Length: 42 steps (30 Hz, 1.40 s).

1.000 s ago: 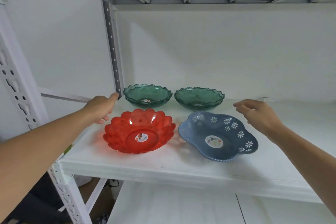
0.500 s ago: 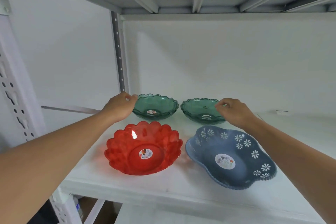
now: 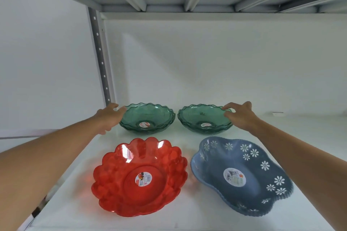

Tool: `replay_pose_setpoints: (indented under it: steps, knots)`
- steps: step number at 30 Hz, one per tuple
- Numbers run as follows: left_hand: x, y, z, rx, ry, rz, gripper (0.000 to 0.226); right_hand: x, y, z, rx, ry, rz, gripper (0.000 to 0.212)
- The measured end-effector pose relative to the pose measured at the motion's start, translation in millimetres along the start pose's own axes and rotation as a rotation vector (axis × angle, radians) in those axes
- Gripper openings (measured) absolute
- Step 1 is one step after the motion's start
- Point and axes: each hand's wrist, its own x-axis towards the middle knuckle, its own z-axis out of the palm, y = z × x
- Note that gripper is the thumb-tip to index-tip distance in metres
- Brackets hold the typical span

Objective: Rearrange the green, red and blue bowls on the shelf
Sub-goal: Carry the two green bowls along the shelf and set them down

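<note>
Leftmost, at about nine o'clock, the left hand (image 3: 109, 117) reaches in with its fingers spread loosely, the fingertips touching the outer rim of the left green bowl (image 3: 147, 118); nothing is gripped, the hand only rests against the wavy edge. Below that bowl, at about seven o'clock, the red bowl (image 3: 139, 176) sits flat on the white shelf (image 3: 187, 217), a round sticker in its middle. Across a narrow gap, the right green bowl (image 3: 203, 119) stands at about one o'clock, just beside its twin but not touching it. In front of it, at about five o'clock, lies the blue bowl (image 3: 242, 176) with white flower cutouts along its rim, close to the red one. At about three o'clock the right hand (image 3: 241, 116) curls over the far right rim of the right green bowl, fingers half bent on the edge; whether it pinches the rim I cannot tell.
</note>
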Motion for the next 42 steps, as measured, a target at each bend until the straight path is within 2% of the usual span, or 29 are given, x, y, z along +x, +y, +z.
replay_pose_setpoints:
  steps: [3, 6, 11, 14, 17, 21, 27, 30, 34, 37, 40, 42]
  knots:
    - [9.1, 0.1, 4.5, -0.008, -0.018, -0.069, 0.076, 17.3, 7.6, 1.9, -0.015, -0.058, 0.018, 0.029]
    - [14.8, -0.1, 12.4, -0.069, -0.083, -0.122, 0.071, 31.6, 16.0, 7.8, -0.022, -0.129, 0.036, 0.025]
    - [25.4, 4.6, 24.3, -0.184, -0.038, -0.06, 0.07, 43.5, 25.6, 20.2, 0.266, -0.221, 0.181, 0.022]
    - [28.7, 8.3, 28.3, -0.254, -0.112, -0.082, 0.063, 46.5, 26.2, 23.8, 0.432, -0.253, 0.286, 0.016]
    - [30.7, 10.4, 30.7, -0.369, -0.184, -0.131, 0.055, 49.5, 28.3, 26.1, 0.482, -0.27, 0.313, 0.011]
    - [36.7, 17.2, 34.2, -0.352, -0.134, -0.066, 0.043, 56.2, 30.7, 26.9, 0.491, -0.156, 0.312, 0.012]
    - [34.9, 37.9, 32.5, -0.387, -0.15, 0.013, 0.039, 53.5, 42.6, 3.1, 0.553, -0.026, 0.331, 0.005]
    - [28.0, 53.7, 33.2, -0.386, -0.165, 0.053, 0.039, 46.2, 52.0, -16.3, 0.557, 0.02, 0.334, 0.011]
    - [9.5, 77.0, 39.6, -0.374, -0.174, 0.091, 0.038, 35.0, 71.0, -38.5, 0.543, 0.042, 0.338, 0.004]
    - [-6.4, 95.3, 53.4, -0.38, -0.186, 0.093, 0.04, 31.4, 92.2, -54.5, 0.529, 0.059, 0.34, 0.011]
    - [-24.1, 117.2, 73.4, -0.388, -0.18, 0.094, 0.045, 30.9, 118.2, -70.0, 0.513, 0.074, 0.29, 0.029]
    - [-37.0, 134.1, 88.1, -0.387, -0.172, 0.093, 0.045, 31.5, 137.3, -80.6, 0.512, 0.066, 0.267, 0.025]
